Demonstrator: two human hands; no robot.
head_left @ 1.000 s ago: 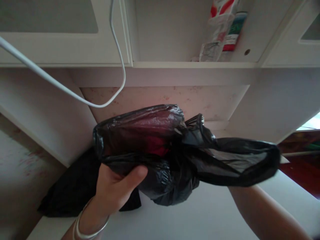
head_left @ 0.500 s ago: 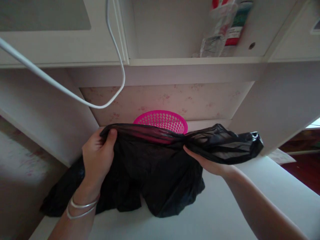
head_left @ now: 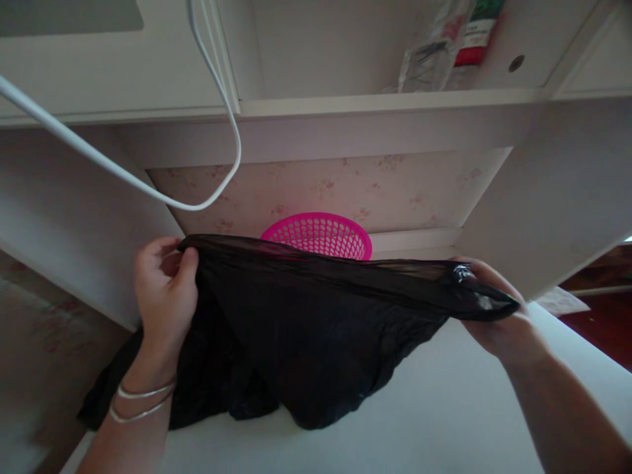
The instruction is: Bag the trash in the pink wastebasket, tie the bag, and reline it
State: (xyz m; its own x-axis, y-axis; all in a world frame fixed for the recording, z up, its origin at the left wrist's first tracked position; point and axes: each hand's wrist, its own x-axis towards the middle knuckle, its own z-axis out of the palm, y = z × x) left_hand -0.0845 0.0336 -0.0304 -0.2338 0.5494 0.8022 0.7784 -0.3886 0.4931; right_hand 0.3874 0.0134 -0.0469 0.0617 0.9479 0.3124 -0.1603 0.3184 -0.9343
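Note:
A black plastic bag (head_left: 316, 329) is stretched sideways between my two hands, its lower part hanging down over the white surface. My left hand (head_left: 165, 283), with two silver bangles at the wrist, pinches the bag's upper left edge between thumb and fingers. At the bag's right end is my right hand (head_left: 498, 316), its fingers partly hidden behind the plastic and closed around the edge. Behind the bag stands a pink perforated basket (head_left: 320, 234), its lower part hidden by the plastic.
A white cable (head_left: 192, 205) loops down at the upper left. Above the basket, a white shelf (head_left: 385, 104) holds clear plastic packaging (head_left: 427, 66) and a red, white and green package (head_left: 476, 43). The white tabletop (head_left: 424, 408) extends below the bag.
My right hand has moved right to the bag's end, and my left hand has shifted left. The bag's upper edge is now drawn out wider between them.

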